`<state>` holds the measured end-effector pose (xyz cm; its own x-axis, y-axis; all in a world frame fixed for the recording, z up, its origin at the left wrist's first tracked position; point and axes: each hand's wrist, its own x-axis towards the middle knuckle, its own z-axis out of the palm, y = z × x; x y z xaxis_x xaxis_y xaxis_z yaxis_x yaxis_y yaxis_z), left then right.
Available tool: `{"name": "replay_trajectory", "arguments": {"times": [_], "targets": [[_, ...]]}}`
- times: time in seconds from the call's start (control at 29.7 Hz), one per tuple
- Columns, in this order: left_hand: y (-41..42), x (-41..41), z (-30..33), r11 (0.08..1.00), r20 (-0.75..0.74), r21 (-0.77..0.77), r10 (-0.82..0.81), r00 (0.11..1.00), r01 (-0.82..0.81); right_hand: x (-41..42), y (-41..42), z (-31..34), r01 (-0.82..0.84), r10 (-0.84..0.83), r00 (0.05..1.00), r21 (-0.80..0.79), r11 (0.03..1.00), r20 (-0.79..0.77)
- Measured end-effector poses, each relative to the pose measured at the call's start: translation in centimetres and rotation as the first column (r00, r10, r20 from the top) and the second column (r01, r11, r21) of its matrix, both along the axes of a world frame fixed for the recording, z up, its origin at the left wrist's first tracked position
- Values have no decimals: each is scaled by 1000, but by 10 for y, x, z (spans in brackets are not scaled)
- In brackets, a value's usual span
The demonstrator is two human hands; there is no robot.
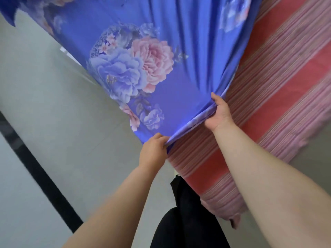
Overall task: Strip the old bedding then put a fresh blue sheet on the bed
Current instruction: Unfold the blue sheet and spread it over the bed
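Observation:
A blue sheet [179, 51] printed with large pink and lilac flowers hangs stretched from the top of the view down to my hands. My left hand [154, 149] grips its bunched lower edge near a corner. My right hand [219, 113] grips the same gathered edge a little higher and to the right. Under and to the right of the sheet lies the bed's red and pink striped mattress cover [268, 108], bare along its near edge.
Grey tiled floor [53, 108] spreads to the left, crossed by a dark strip [35, 167]. My dark-clothed legs [186, 221] stand against the bed's near corner at the bottom centre.

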<state>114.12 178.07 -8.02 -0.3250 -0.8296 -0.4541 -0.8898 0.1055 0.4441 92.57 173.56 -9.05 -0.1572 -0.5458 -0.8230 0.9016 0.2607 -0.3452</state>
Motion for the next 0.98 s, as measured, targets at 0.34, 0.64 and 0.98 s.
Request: {"name": "replay_trajectory", "arguments": {"times": [0.34,0.64,0.98], "targets": [[111,-11,7,993,257,-120,33,966,-2,-21,171,6,5,-6,999,-18,1000,-36],[213,-83,4,335,41,808,788,614,-484,7,329,3,-150,134,973,75,986,187],[262,-153,-38,-130,-70,912,886,-458,-390,-89,254,-1,-260,278,930,-104,960,240]]}}
